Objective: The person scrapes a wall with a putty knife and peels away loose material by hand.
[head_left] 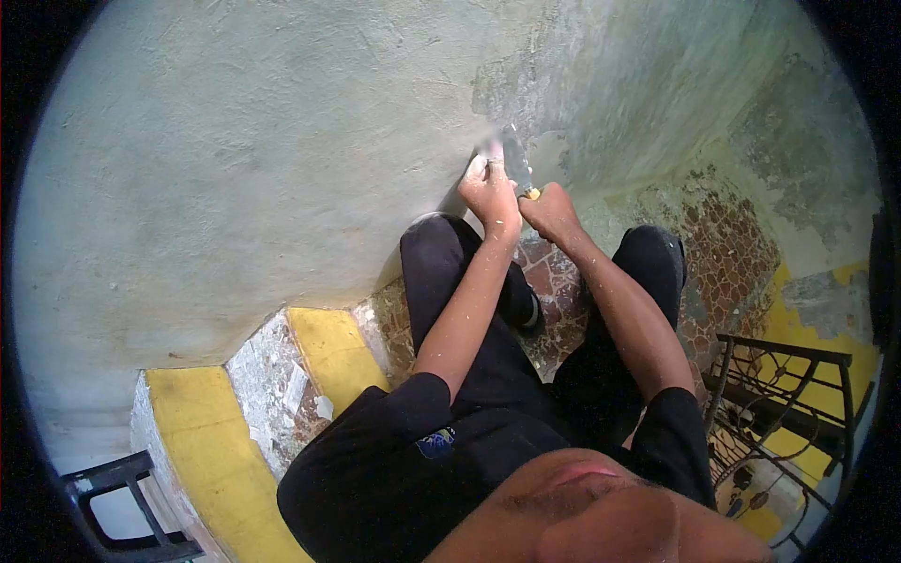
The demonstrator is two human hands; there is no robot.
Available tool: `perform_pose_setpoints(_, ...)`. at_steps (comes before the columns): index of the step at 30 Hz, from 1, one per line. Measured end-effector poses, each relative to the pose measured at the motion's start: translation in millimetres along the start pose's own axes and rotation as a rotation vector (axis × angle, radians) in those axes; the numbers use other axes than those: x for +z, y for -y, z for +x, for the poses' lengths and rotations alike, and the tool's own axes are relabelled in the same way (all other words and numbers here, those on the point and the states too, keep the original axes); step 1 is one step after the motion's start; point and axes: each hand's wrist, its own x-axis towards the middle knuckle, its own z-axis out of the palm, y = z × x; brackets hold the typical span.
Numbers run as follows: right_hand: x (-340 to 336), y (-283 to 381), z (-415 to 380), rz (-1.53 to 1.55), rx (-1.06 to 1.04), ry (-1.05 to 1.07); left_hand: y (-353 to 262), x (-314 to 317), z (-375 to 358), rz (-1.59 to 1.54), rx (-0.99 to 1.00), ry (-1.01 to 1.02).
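My right hand (552, 211) is closed round the yellow handle of a scraper (516, 161), whose flat grey blade points up along the wall. Just left of the blade, my left hand (490, 192) is raised close to the wall (282, 169), its fingertips near the blade; a blur hides the tips, and whether they hold anything is unclear. Around the blade the wall surface changes from smooth pale paint to rough, patchy grey.
Yellow-edged steps (202, 432) at lower left carry loose white flakes (296, 389). A black metal railing (779, 403) stands at lower right. Patterned tile floor (723, 244) lies beyond my bent knees. A black frame (136, 507) is at the lower left corner.
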Motion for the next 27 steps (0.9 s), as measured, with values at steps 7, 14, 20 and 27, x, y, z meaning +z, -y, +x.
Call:
perform_pose_setpoints(7, -4, 2, 1, -0.081, -0.102, -0.134, 1, 0, 2, -0.049, -0.051, 0.057)
perform_pose_setpoints(14, -5, 12, 5, -0.103, -0.078, -0.121, -1, 7, 1, -0.115, -0.010, -0.033)
perform_pose_setpoints(20, -23, 45, -2, -0.149, -0.109, -0.149, -34, 12, -3, -0.239, 0.062, 0.022)
perform_pose_setpoints(27, -3, 70, 1, 0.001, -0.220, -0.132, -43, -13, 13, -0.144, 0.141, 0.112)
